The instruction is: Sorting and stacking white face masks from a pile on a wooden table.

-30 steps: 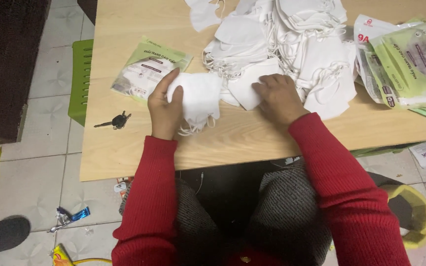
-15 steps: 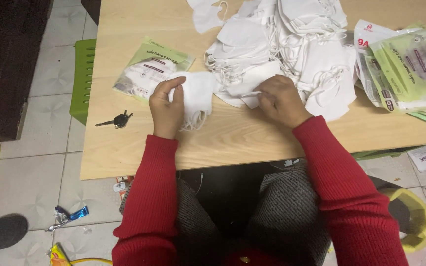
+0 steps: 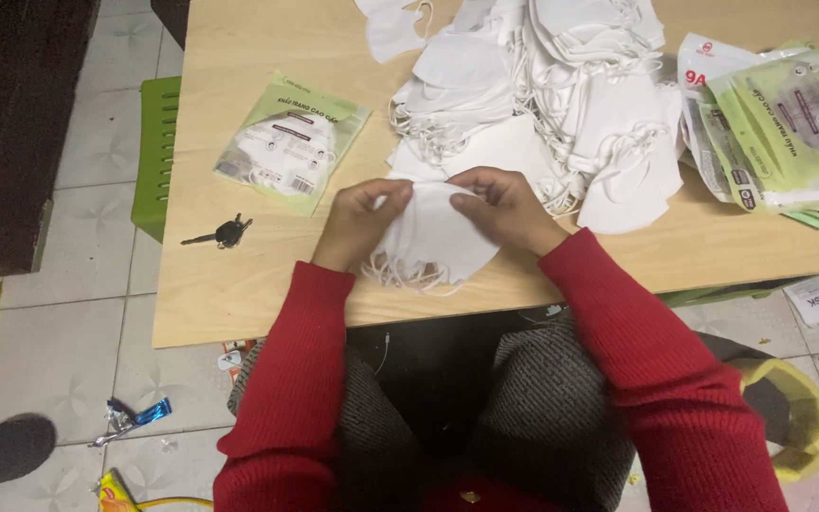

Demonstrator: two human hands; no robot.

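Long ribbed red knit sleeves to the wrists, grey speckled trousers over the lap.

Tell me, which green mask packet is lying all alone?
The sealed green packet left of the hands, near the keys. The other green packets are piled together at the table's right edge.

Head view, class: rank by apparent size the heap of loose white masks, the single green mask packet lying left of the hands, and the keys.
1. Heap of loose white masks, by far the largest.
2. Green mask packet.
3. Keys, the smallest.
All lie on the same wooden table, so nearness hardly skews this.
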